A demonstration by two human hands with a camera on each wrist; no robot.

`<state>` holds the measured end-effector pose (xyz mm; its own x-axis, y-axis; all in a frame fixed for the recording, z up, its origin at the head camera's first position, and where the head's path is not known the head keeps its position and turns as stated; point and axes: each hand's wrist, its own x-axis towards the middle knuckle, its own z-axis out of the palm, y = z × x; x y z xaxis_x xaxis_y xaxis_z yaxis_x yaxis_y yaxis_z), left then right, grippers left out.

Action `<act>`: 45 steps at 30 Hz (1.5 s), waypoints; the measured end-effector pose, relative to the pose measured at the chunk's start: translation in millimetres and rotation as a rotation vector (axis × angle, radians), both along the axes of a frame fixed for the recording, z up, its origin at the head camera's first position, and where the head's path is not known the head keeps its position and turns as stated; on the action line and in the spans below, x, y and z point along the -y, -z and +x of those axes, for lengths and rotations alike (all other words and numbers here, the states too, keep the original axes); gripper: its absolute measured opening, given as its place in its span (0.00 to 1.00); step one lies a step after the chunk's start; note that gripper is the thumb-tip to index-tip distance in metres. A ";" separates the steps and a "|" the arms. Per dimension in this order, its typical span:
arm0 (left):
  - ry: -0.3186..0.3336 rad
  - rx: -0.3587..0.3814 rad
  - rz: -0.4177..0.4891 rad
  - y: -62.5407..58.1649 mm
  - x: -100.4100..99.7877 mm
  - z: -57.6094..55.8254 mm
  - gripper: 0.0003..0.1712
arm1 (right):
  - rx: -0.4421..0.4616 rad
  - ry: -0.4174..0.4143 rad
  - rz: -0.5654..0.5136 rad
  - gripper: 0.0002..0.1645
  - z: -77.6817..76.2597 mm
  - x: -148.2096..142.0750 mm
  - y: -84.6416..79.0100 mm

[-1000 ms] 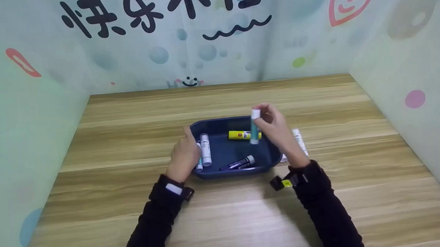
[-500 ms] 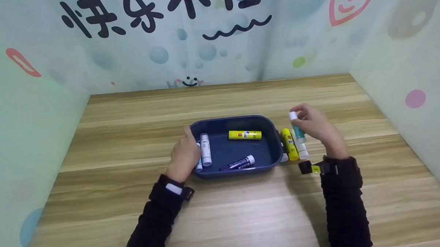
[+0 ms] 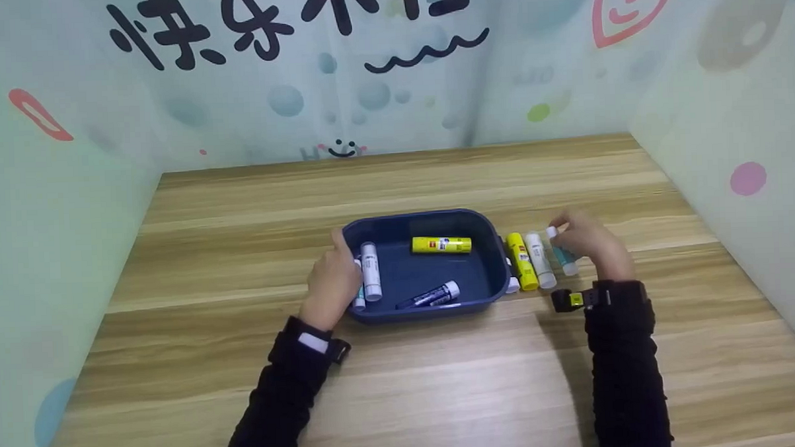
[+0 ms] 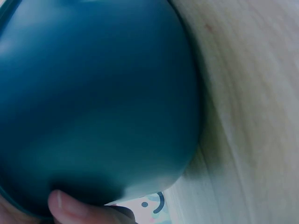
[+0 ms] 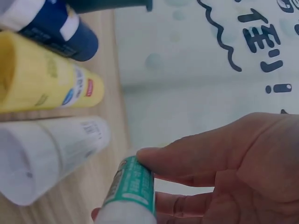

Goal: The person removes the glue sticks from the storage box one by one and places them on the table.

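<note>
Gripping the left end of a dark blue rectangular plastic bin (image 3: 406, 269) with the left hand (image 3: 333, 278), head view; likely to keep it from sliding. Right hand (image 3: 590, 236) pinches a slim teal plastic tube with white ends (image 3: 562, 251) by its far end, right of the bin. Far-end hold probably keeps the near end free for lining up. Can't tell if that tube touches the table (image 3: 443, 394).

Between it and the bin: yellow cylindrical tube (image 3: 522, 262) and white cylindrical tube (image 3: 540, 261), on the table, roughly parallel; looks like a deliberate row. Inside bin: second yellow tube (image 3: 441, 245) at the back, second white tube (image 3: 371, 272) by the left wall, dark purple-blue tube with white cap (image 3: 430, 295) at the front.

Left wrist: bin's outer wall fills most of it. One fingertip (image 4: 70, 207) shows below; rest of the grip mostly out of frame.

Right wrist: thumb and fingers close on the teal tube, on its side, so the printed label shows. Row beside it: white, yellow, then navy tube (image 5: 60, 32) nearest the bin.
</note>
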<state>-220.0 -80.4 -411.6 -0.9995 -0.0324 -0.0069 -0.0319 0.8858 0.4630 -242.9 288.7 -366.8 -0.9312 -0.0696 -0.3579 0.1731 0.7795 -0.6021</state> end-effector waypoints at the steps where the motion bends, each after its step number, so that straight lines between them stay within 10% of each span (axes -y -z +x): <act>1: 0.000 0.001 0.000 0.0 0.1 0.0 0.30 | 0.008 0.004 0.001 0.27 -0.6 -0.4 1.8; 22: -0.004 0.012 -0.003 -1.2 0.3 0.0 0.32 | -0.011 -0.011 0.136 0.30 -9.0 0.0 17.1; 45: 0.001 0.012 -0.002 -0.9 0.1 0.1 0.33 | -0.126 -0.078 -0.064 0.29 0.5 59.9 -4.8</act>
<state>-220.0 -80.6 -410.6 -0.9993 -0.0315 -0.0185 -0.0365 0.8869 0.4606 -242.3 228.8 -362.0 -0.9593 -0.1624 -0.2311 0.0337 0.7466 -0.6644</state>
